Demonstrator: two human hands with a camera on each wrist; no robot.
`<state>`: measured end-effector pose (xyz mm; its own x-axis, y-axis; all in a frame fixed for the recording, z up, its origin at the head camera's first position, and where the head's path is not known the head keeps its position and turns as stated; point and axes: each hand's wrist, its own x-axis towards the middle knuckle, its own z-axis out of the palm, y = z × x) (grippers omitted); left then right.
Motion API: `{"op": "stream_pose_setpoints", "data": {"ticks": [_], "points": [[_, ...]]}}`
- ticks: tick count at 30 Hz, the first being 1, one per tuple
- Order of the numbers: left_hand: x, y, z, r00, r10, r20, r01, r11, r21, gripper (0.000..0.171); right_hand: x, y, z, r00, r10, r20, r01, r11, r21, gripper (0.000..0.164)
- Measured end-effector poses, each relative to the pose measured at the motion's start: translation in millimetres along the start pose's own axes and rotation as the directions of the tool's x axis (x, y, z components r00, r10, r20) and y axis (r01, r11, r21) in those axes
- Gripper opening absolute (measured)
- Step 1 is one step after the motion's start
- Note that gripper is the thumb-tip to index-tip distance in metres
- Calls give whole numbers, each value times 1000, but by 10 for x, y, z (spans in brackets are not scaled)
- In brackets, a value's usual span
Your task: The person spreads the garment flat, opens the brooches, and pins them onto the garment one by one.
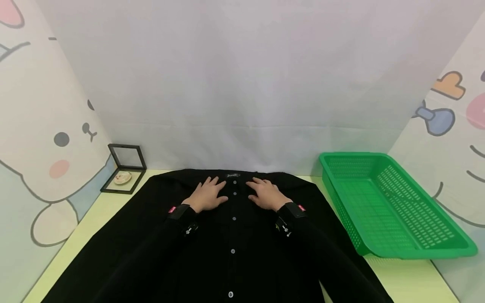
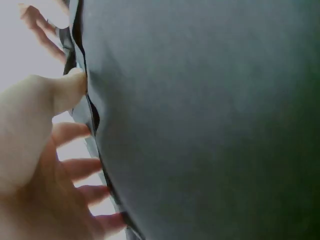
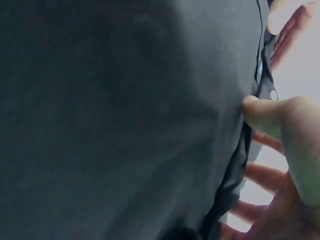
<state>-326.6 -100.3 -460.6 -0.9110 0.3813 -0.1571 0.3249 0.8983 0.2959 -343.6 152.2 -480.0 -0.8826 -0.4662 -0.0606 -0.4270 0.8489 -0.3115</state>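
A black button-up shirt (image 1: 216,261) lies spread front side up, its collar toward the back wall and a line of pale buttons (image 1: 233,251) down the middle. Just left of the upper buttons, my left hand (image 1: 206,195) rests on the cloth with fingers spread. On the other side of the buttons my right hand (image 1: 268,195) lies in the same way, thumb inward. Both wrist views show spread fingers and a thumb touching the dark cloth (image 2: 200,110), with nothing pinched. The lower hem runs out of the head view.
A green plastic basket (image 1: 363,242) stands on the right beside the shirt. At the back left is a black-framed case (image 1: 143,156), hinged up, with a small round cream-coloured thing (image 1: 123,178) on it. A white cloth wall (image 1: 242,84) rises behind the pale yellow table (image 1: 401,277).
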Motion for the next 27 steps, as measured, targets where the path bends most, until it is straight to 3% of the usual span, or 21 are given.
{"op": "stream_pose_setpoints", "data": {"ticks": [3, 7, 12, 16, 20, 22, 24, 25, 27], "points": [[-14, 27, 1, 1000, -4, 23, 3, 1000, 5, 65, -31, -98, -48, 996, 57, 63, -55, 998, -23, 56], [-51, 80, -30, 999, 8, 36, -9, 1000, 3, 65, -92, -180, -106, 995, 67, 77, -59, 993, -103, 55], [-23, 104, -1, 998, -20, 63, 19, 1000, 16, 64, -144, -234, -91, 995, 70, 69, -57, 983, -175, 53], [-30, 58, 32, 998, -24, 63, 24, 1000, -2, 64, -169, -251, -63, 995, 74, 63, -63, 986, -156, 53], [-222, -94, -39, 999, -28, 37, 30, 999, -42, 67, -280, -204, -92, 994, 80, 72, -74, 993, -92, 53], [-363, -245, -90, 1000, -20, -8, 20, 999, -43, 67, -375, -121, -131, 994, 94, 62, -90, 994, -55, 54], [-502, -424, -126, 994, 17, -105, -23, 998, -61, 62, -488, -7, -188, 993, 114, 36, -114, 993, -3, 57], [-570, -509, -140, 983, 35, -182, -50, 996, -78, 57, -547, 55, -218, 992, 126, 19, -126, 992, 27, 58], [-701, -666, -166, 929, 52, -365, -101, 988, -117, 45, -666, 176, -275, 987, 159, -17, -157, 984, 79, 60]]}}
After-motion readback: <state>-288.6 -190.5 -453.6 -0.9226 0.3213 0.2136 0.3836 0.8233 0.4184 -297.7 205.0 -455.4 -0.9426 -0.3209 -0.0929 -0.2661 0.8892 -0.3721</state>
